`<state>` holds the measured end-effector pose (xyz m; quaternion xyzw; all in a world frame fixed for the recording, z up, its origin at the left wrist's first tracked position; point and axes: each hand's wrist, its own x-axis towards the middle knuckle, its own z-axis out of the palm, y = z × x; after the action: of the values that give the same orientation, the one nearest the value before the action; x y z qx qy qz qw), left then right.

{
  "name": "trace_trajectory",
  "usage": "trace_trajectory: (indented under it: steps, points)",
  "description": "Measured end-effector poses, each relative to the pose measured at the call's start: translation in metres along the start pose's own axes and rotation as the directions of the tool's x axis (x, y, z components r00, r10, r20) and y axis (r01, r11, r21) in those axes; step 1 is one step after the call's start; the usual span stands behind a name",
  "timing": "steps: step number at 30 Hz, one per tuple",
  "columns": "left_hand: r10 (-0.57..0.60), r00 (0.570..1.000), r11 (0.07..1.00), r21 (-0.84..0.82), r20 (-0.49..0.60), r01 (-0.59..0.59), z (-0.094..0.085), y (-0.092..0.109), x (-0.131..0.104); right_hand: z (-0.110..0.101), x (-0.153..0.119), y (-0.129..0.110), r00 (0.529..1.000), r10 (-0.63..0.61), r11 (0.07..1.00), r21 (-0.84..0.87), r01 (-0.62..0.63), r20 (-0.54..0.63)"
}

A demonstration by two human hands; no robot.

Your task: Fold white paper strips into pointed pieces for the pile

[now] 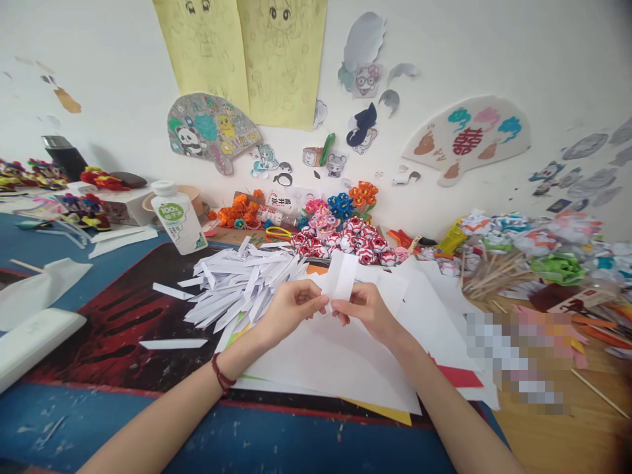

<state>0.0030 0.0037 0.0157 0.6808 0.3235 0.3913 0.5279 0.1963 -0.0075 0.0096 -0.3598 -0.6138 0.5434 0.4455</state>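
A small piece of white paper, with a crease running along it, is held upright between my two hands. My left hand pinches its lower left side between thumb and fingers. At the lower right, my right hand has thumb and fingertips closed on the same paper. Both hands are above white paper sheets stacked on the table. Left of my hands lies a heap of folded white paper strips. One folded strip rests apart on the dark red mat.
A white bottle stands behind the heap. Red-and-white paper flowers line the wall side. Thin wooden sticks and crumpled colourful paper pieces lie at right. A white case sits on the left.
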Motion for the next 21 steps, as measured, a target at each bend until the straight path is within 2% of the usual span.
trace_trajectory:
  steps: [8,14,21]
  points:
    - [-0.018,0.997,0.996,0.091,-0.079,0.025,0.0049,0.01,-0.0033,0.0014,0.0001,0.0042,1.0,0.024,1.0,0.015,-0.024,0.006]
    - [0.001,0.993,0.992,0.125,-0.115,0.014,0.0072,0.006,-0.0026,0.0002,0.0022,0.0066,0.999,0.043,0.999,0.007,-0.043,-0.006]
    - [0.039,0.999,0.995,0.099,-0.038,-0.035,0.0066,0.0024,-0.0027,-0.0007,0.0022,0.0074,0.999,-0.003,1.0,-0.017,0.003,-0.034]
